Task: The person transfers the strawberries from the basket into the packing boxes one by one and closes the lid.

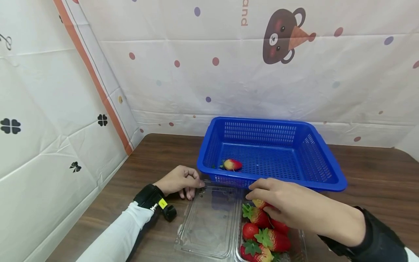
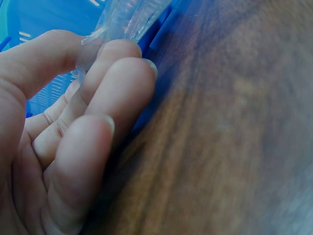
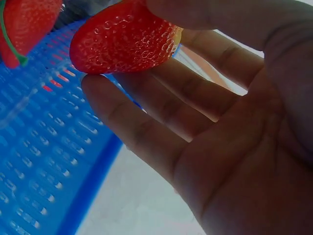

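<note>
Cloth (image 1: 212, 80): hangs behind and to the left, probably just to screen off the surroundings.
Desk (image 1: 366, 174): carries basket (image 1: 258, 120) and box (image 1: 299, 243) close together, seemingly for a short reach between them.
Basket: stands upright on the far side, mouth up, presumably for easy access from above.
Box: sits just in front of basket, with clear lid (image 1: 212, 225) folded out to the left, leaving the filled half uncovered.
Lid: spreads beside the berries (image 1: 275, 240), probably light enough to shift without steadying.
Right hand (image 1: 294, 203): reaches over the far end of box, fingers partly curled, pinching held berry (image 3: 122, 39) against the thumb; likely a light grip to spare the surface.
Left hand (image 1: 183, 182): pinches the far left corner of lid, thumb and fingers closed on the thin plastic, likely to keep box from sliding.
Berries: lie heaped in box, leaves turned various ways, apparently unsorted.
Loose berry (image 1: 233, 165): lies on its side in the near left part of basket, red tip to the right.
</note>
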